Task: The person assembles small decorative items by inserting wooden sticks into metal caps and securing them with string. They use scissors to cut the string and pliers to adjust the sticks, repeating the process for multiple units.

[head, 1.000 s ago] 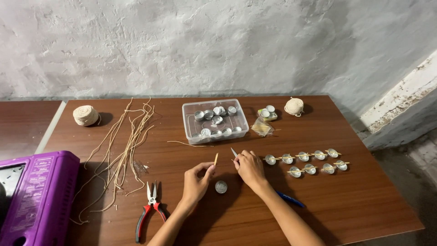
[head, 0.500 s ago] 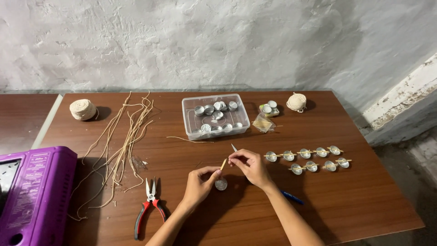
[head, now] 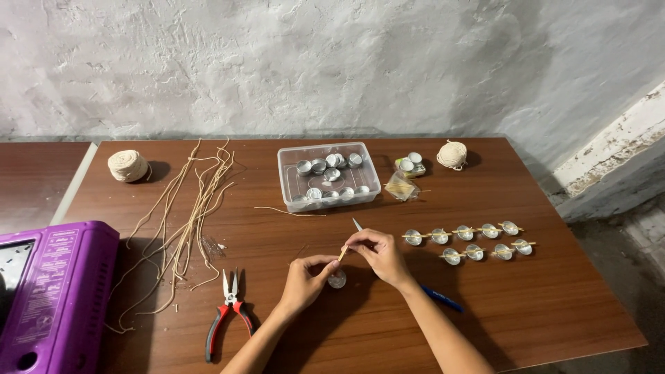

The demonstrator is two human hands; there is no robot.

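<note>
Both hands meet at table centre, over a small metal cup. Left hand curls round the cup w/ thumb & forefinger pinched narrow on the lower end of a short wooden stick; looks like that steadies it above the cup. Right hand pinches the stick's upper end from the other side, fingers closed tight, prob. so the stick stays level across the rim. Something thin & pale pokes out behind the right fingers; can't tell what it is.

Right of the grip: two rows of finished cups, each w/ a stick laid across. Beyond the grip, a clear tub of spare cups. Left of it, loose string lengths and red-handled pliers, within easy reach. String balls sit at the far corners. Blue pen under the right forearm.
</note>
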